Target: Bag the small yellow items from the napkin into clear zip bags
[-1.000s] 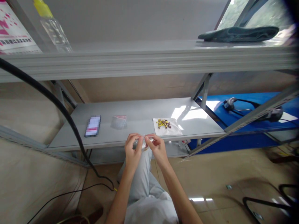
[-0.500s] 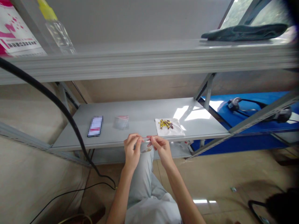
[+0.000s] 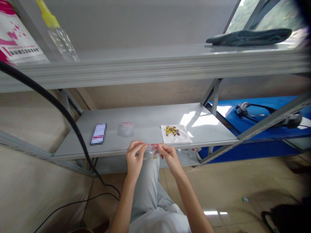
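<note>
Between my hands hangs a small clear zip bag (image 3: pixel 151 153), with something small and brownish at its bottom. My left hand (image 3: pixel 135 158) pinches one end of its top edge, and my right hand (image 3: pixel 169 157) pinches the other end. Both hands are just in front of the grey shelf's front edge, above my legs. On the shelf, behind my right hand, lies a white cloth (image 3: pixel 175 138) bearing a pile of small yellow and dark metallic pieces (image 3: pixel 172 130). Flat clear zip bags (image 3: pixel 125 129) with a red strip rest behind my left hand.
A phone (image 3: pixel 98 133) lies on the left of the grey shelf (image 3: pixel 145 118). Above is an upper shelf with a yellow-topped bottle (image 3: pixel 58 35), a pink-and-white packet (image 3: pixel 18 38) and a folded dark cloth (image 3: pixel 250 37). A black cable (image 3: pixel 60 110) crosses the left side.
My left hand has shifted slightly left, and the bag's top edge looks more stretched between my fingers. The view has tilted a little. The things on the shelf stay put.
</note>
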A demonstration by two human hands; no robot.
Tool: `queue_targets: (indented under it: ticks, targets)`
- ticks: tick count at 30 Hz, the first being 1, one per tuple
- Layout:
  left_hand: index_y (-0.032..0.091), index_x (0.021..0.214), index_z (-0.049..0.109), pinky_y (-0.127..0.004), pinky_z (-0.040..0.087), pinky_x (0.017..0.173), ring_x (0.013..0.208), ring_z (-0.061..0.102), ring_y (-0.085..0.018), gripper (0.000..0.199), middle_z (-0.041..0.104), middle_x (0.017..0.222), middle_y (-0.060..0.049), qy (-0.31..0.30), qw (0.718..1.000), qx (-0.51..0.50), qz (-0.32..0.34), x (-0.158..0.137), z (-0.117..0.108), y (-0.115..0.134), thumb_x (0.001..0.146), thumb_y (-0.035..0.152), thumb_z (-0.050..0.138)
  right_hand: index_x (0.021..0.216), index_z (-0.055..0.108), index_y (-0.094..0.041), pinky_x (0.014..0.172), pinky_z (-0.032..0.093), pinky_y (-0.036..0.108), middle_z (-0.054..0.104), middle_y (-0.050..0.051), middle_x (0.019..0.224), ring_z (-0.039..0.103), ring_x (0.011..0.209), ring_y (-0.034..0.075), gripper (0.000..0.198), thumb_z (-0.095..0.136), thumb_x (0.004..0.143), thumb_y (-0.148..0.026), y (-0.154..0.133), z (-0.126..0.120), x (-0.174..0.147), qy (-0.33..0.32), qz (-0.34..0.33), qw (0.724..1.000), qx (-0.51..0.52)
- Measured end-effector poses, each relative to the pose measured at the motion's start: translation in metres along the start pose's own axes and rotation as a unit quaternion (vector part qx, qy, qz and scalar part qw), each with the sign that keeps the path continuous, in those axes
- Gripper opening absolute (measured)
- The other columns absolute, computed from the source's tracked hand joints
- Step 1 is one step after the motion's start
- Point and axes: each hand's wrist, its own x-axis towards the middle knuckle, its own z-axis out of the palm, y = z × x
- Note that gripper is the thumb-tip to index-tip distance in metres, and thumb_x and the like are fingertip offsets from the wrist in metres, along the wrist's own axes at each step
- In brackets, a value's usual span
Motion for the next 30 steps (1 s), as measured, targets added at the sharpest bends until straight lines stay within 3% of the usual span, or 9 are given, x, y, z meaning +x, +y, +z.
queue_targets:
  ticks: [5,11,16,20,25,28,30]
  targets:
    - [0.02,0.073,0.069,-0.027,0.046,0.078,0.083,0.059,-0.016,0.011,0.061,0.085,-0.003,-0.002,1.0,0.022,0.014,-0.001,0.004,0.003,0.078,0.03,0.064,0.077,0.067,-0.018,0.057,0.044,0.026,0.066,0.004,0.07,0.055,0.055,0.014,0.036,0.054,0.081,-0.051,0.008,0.006,0.003,0.063,-0.032,0.997,-0.008]
    - [0.018,0.078,0.065,-0.029,0.044,0.08,0.084,0.059,-0.016,0.012,0.063,0.084,-0.004,0.007,0.999,0.044,0.016,-0.003,0.009,0.002,0.082,0.027,0.058,0.075,0.065,-0.017,0.057,0.046,0.025,0.064,0.003,0.067,0.057,0.057,0.013,0.037,0.053,0.082,-0.051,0.01,0.006,0.003,0.02,-0.002,1.0,0.003]
    - [0.019,0.074,0.066,-0.027,0.044,0.079,0.082,0.059,-0.015,0.012,0.063,0.082,-0.003,-0.002,0.998,0.06,0.025,-0.003,0.007,0.0,0.08,0.027,0.061,0.076,0.067,-0.015,0.056,0.045,0.025,0.066,0.004,0.067,0.057,0.058,0.014,0.031,0.064,0.074,-0.047,0.019,0.004,0.004,0.046,-0.021,0.998,-0.041]
    - [0.019,0.074,0.066,-0.027,0.044,0.079,0.082,0.06,-0.015,0.013,0.063,0.082,-0.003,-0.027,0.997,0.066,0.014,-0.004,0.009,0.0,0.081,0.028,0.059,0.081,0.066,-0.015,0.052,0.044,0.023,0.066,0.005,0.068,0.058,0.057,0.014,0.031,0.062,0.077,-0.046,0.026,0.005,0.004,0.075,-0.011,0.993,-0.088]
    - [0.017,0.08,0.063,-0.025,0.045,0.074,0.073,0.062,-0.015,0.018,0.066,0.071,-0.003,-0.083,0.995,0.034,-0.047,-0.004,0.023,-0.007,0.085,0.032,0.053,0.08,0.065,-0.016,0.052,0.045,0.024,0.066,0.005,0.067,0.059,0.056,0.014,0.032,0.061,0.076,-0.048,0.03,0.002,0.007,0.094,-0.01,0.992,-0.079]
    - [0.017,0.084,0.061,-0.022,0.043,0.06,0.054,0.057,-0.012,0.025,0.058,0.053,0.002,-0.122,0.986,-0.002,-0.11,0.002,0.038,-0.024,0.086,0.038,0.048,0.089,0.065,-0.015,0.054,0.048,0.025,0.066,0.005,0.07,0.06,0.056,0.015,0.036,0.061,0.076,-0.049,0.033,-0.008,0.01,0.083,0.002,0.996,-0.04]
    - [0.017,0.089,0.059,-0.02,0.038,0.049,0.044,0.05,-0.011,0.031,0.049,0.046,0.005,-0.108,0.981,0.003,-0.16,0.011,0.05,-0.04,0.086,0.043,0.043,0.101,0.061,-0.015,0.055,0.049,0.026,0.066,0.005,0.075,0.06,0.057,0.014,0.043,0.062,0.075,-0.049,0.035,-0.019,0.012,0.091,0.01,0.996,-0.023]
